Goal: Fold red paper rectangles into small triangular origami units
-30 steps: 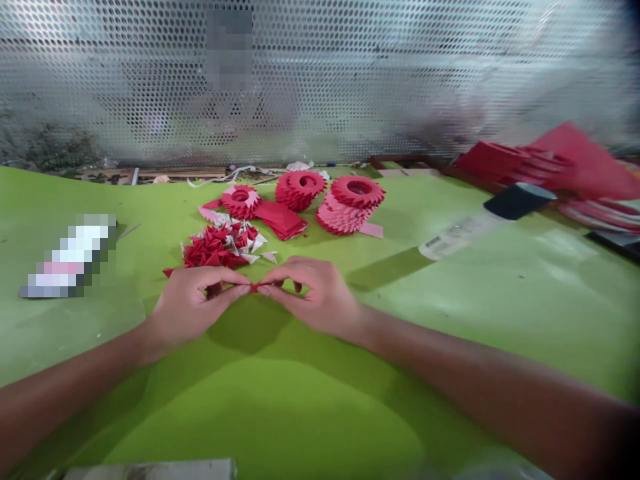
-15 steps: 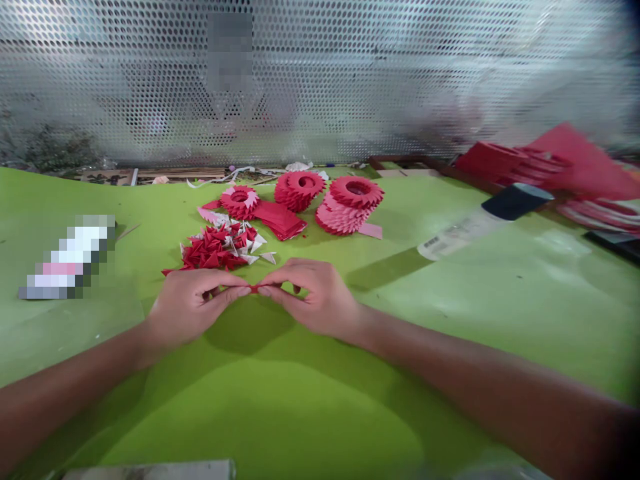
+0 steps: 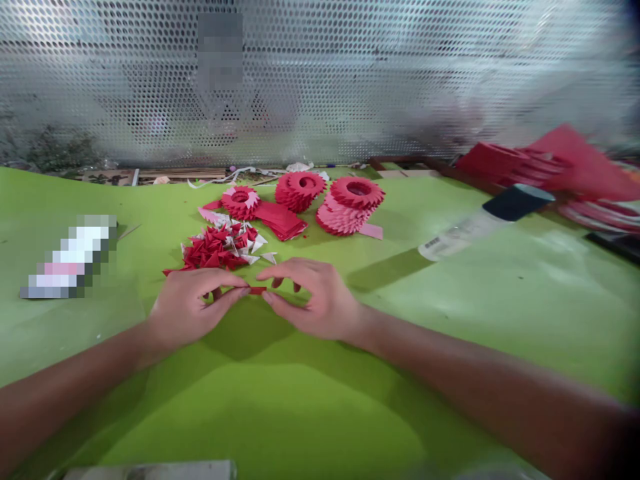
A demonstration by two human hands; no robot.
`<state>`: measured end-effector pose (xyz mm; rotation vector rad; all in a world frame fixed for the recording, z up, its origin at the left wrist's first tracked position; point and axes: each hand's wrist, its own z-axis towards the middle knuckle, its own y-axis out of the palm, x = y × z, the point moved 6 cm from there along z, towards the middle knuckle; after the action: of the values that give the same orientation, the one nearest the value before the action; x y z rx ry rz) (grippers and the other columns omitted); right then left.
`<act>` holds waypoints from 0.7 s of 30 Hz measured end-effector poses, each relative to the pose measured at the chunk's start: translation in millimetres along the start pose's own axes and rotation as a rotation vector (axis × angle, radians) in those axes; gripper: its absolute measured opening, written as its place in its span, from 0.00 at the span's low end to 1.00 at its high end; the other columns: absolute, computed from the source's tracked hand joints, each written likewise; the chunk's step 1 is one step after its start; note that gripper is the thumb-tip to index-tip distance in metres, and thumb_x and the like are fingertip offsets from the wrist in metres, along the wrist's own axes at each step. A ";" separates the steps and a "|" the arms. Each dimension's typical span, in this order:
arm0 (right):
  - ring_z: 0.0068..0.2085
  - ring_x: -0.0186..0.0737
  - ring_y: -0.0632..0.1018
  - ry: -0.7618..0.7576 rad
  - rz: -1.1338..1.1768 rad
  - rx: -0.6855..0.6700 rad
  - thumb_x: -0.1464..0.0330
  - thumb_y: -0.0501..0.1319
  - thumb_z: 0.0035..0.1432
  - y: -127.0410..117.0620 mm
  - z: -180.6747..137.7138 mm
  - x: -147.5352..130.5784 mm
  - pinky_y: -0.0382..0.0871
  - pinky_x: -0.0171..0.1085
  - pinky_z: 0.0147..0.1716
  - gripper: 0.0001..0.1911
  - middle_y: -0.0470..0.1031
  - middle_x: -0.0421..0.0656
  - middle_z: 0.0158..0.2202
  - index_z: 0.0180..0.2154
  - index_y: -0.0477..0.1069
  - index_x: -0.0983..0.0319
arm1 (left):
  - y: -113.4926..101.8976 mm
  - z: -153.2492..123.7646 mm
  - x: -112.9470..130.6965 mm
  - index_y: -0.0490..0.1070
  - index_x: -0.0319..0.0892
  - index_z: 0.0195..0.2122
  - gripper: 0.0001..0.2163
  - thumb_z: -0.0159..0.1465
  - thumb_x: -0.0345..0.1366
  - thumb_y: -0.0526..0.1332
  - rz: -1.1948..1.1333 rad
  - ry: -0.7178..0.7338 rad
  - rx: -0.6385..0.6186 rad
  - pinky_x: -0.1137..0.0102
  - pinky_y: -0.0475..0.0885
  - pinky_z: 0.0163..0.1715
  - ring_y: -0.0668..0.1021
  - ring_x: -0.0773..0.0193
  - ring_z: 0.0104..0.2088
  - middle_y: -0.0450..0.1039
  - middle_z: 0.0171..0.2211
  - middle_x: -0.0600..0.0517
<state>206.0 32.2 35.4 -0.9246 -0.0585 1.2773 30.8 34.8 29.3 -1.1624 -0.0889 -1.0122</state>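
Note:
Between the thumb and forefinger of my left hand (image 3: 187,303) is pinched a small red folded paper strip (image 3: 257,291), held just above the green tabletop. My right hand (image 3: 317,297) is at the strip's other end, thumb tip against or very near it, forefinger raised away. Just beyond my left hand lies a pile of red and white folded paper triangles (image 3: 215,247). Behind it are a small red and pink paper ring (image 3: 241,201), a stack of red paper pieces (image 3: 281,220), a red paper ring (image 3: 300,191) and a taller pink and red one (image 3: 347,208).
A clear bottle with a dark cap (image 3: 515,202) is at the right, casting a shadow. Red paper (image 3: 560,160) is piled at the back right. A pixelated object (image 3: 70,257) lies at the left. Perforated metal sheeting (image 3: 320,80) rises behind the green table (image 3: 280,413).
My right thumb and forefinger have parted, the forefinger lifting off the red paper strip, so more of it shows. My left hand keeps its pinch.

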 end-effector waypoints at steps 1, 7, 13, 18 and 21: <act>0.33 0.36 0.82 -0.015 0.002 0.021 0.73 0.62 0.61 -2.4 0.3 -1.1 0.79 0.35 0.33 0.09 0.83 0.43 0.37 0.44 0.76 0.63 | -0.7 -0.3 -0.4 0.83 0.48 0.36 0.10 0.67 0.39 0.61 0.010 -0.006 0.007 0.73 0.74 0.19 0.82 0.66 0.23 0.85 0.31 0.54; 0.32 0.36 0.80 -0.020 0.016 0.013 0.76 0.59 0.60 -3.8 0.5 -3.3 0.78 0.37 0.33 0.09 0.82 0.43 0.34 0.41 0.76 0.62 | -2.5 -0.5 -2.5 0.83 0.48 0.35 0.10 0.68 0.40 0.61 0.040 -0.011 0.014 0.75 0.71 0.16 0.82 0.66 0.22 0.85 0.31 0.54; 0.34 0.37 0.81 -0.002 0.024 -0.030 0.76 0.60 0.61 1.1 -0.1 -2.8 0.79 0.37 0.34 0.09 0.82 0.44 0.35 0.40 0.77 0.63 | -2.4 -0.7 -0.4 0.83 0.50 0.36 0.10 0.69 0.41 0.60 0.104 0.066 0.021 0.72 0.76 0.22 0.84 0.64 0.25 0.85 0.32 0.55; 0.32 0.36 0.80 -0.018 0.012 -0.024 0.75 0.59 0.60 0.5 -0.1 -3.2 0.78 0.36 0.31 0.10 0.82 0.43 0.34 0.41 0.77 0.62 | -2.1 -0.9 -1.6 0.83 0.50 0.36 0.12 0.69 0.42 0.59 0.122 0.076 0.019 0.71 0.76 0.22 0.83 0.64 0.24 0.85 0.31 0.55; 0.32 0.37 0.80 -0.014 -0.008 -0.027 0.76 0.59 0.60 1.0 -0.8 -2.7 0.78 0.36 0.31 0.10 0.82 0.43 0.34 0.41 0.77 0.62 | -2.7 -0.6 -0.3 0.82 0.50 0.36 0.12 0.69 0.41 0.59 0.126 0.089 0.023 0.71 0.76 0.21 0.83 0.64 0.24 0.85 0.31 0.55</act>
<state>204.8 29.5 35.5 -0.9377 -0.0901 1.2777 28.4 34.4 30.8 -1.0868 0.0433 -0.9472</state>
